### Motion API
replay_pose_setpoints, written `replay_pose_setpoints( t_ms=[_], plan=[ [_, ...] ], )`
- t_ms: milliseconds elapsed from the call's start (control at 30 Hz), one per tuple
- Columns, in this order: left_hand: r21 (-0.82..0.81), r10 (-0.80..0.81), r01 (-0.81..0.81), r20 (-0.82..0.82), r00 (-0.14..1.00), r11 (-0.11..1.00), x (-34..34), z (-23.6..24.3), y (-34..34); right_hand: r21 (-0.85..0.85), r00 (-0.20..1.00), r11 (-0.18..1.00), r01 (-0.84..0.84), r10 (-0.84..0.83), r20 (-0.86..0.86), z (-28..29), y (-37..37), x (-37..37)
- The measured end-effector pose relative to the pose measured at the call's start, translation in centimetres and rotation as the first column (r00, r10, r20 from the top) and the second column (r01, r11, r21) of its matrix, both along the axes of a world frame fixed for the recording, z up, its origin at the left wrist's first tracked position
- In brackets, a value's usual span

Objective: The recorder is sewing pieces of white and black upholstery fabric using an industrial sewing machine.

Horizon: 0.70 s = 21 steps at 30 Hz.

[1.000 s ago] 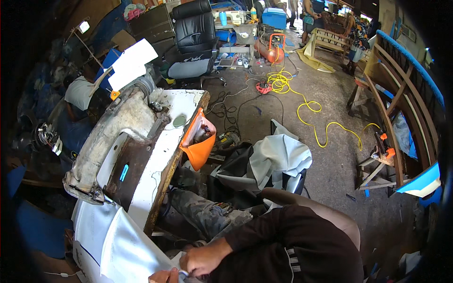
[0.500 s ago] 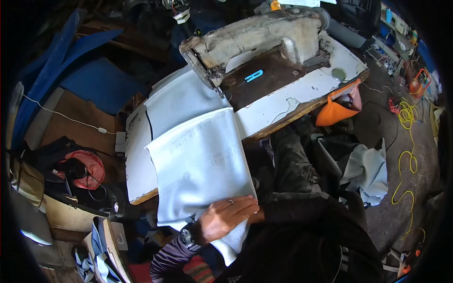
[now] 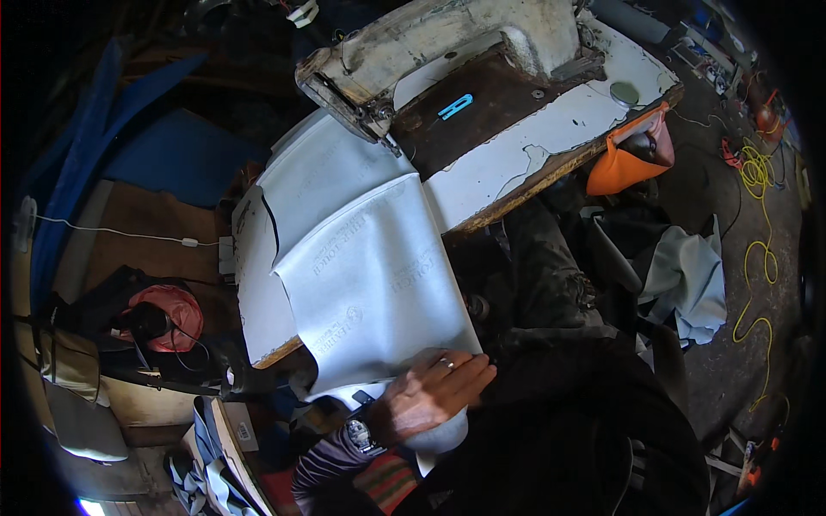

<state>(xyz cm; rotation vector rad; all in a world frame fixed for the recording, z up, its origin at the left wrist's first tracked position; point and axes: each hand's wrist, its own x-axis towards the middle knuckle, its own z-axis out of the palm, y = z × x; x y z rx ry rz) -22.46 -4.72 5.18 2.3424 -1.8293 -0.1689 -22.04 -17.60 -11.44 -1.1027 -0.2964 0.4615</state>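
A white leatherette sheet [image 3: 370,267] with faint grey print hangs over the near edge of the sewing table and reaches toward my lap. A seam or fold crosses it near the table edge. Its far part lies beneath the needle end of the worn, pale sewing machine [image 3: 447,43]. My left hand [image 3: 434,391], with a ring and a wristwatch, is closed over the sheet's lower right edge, fingers together and pointing right. Under the palm the sheet bends into a rounded fold; the thumb is hidden. My right hand cannot be seen.
On the machine bed lie blue thread snips [image 3: 456,106]; a round greenish disc [image 3: 624,93] sits on the chipped white tabletop [image 3: 508,176]. An orange pouch [image 3: 628,163] hangs from the table edge. Grey material [image 3: 688,275] and a yellow cord [image 3: 757,267] are at the right.
My left hand and the sheet's lower end have shifted slightly right, and the fold under the palm is rounder. A bit of my right hand visible earlier is now hidden. The view has tilted.
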Motion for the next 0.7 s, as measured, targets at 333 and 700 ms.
replay_pose_setpoints(
  t_ms=[333, 700],
  plan=[
    [-0.063, -0.068, 0.050, -0.314, 0.947, 0.997, 1.7, -0.1, -0.5, -0.597, 0.729, 0.782, 0.177, 0.304, 0.614, 2.2, -7.2, 0.1],
    [0.061, -0.182, 0.196, -0.188, 0.965, 0.979, 2.4, -0.2, -1.0, -0.351, 0.180, 0.218, 0.911, 0.555, 0.812, 9.0, -12.3, 10.5]
  ],
)
